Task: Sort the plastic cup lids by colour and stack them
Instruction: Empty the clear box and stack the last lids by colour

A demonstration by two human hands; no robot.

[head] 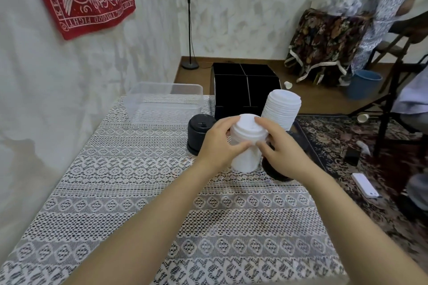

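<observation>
Openwork lace tablecloth [139, 203] was spread nearest. Mid-table, a ribbed white lid stack [245, 157] was clasped, left hand [217, 146] and right hand [284, 155] curled round it. Beyond were seen a black lid stack [196, 132], a taller white stack [281, 109], a clear tub [164, 99].

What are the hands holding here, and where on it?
Both hands hold the near stack of white plastic cup lids: the left hand grips its upper left side, the right hand its upper right side.
</observation>
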